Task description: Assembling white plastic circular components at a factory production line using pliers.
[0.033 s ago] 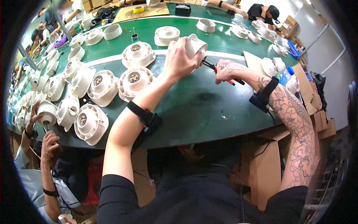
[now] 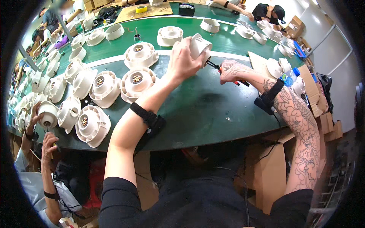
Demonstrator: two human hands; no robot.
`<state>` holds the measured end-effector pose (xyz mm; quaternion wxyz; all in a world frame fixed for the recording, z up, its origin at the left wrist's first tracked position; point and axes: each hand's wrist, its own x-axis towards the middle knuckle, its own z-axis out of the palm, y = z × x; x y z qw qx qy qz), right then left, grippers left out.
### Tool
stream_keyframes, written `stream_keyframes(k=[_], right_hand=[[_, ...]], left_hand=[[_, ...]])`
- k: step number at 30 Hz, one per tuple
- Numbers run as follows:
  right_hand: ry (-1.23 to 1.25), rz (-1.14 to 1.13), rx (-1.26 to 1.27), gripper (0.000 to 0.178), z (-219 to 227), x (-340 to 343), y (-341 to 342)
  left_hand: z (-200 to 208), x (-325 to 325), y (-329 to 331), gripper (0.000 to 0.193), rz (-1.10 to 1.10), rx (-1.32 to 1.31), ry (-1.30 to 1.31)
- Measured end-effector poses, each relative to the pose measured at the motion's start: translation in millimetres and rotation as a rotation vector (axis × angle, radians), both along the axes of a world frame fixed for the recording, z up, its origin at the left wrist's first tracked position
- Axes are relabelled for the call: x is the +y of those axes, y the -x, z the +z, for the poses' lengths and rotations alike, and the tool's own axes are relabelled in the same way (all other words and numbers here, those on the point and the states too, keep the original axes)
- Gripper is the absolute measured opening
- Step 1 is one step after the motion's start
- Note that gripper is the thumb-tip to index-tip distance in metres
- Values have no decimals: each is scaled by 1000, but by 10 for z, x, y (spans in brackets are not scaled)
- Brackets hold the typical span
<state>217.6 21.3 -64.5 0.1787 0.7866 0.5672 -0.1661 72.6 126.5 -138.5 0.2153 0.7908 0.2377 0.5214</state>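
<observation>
Raised over the table, a white plastic housing [image 2: 200,46] is tilted in my left hand [image 2: 183,60], whose fingers wrap round it. My right hand [image 2: 232,71] is closed on long-nosed pliers [image 2: 213,65] with red and black handles. Their slim jaws reach the housing's lower right end; whether they grip anything inside cannot be seen. Left of my left forearm, several white housings with wide flanged bases and metal contacts stand in rows, among them one nearby housing [image 2: 137,81].
A green conveyor belt [image 2: 182,28] crosses behind the dark green table [image 2: 197,125]. At left, a co-worker's hand [image 2: 49,144] works a tool at another housing [image 2: 48,114]. Cardboard [image 2: 270,171] stands below the right edge. Yellow tape [image 2: 141,9] lies on a far board.
My hands, the housing and the pliers stay almost in place. At left, the co-worker's tool hand and housing have shifted slightly.
</observation>
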Motion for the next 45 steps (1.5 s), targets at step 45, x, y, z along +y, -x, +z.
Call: stream_keyframes(k=[45], right_hand=[[-557,-510,703,60,-87,1238,-616]], left_hand=[[-56,413,54,43,-125,17,662]])
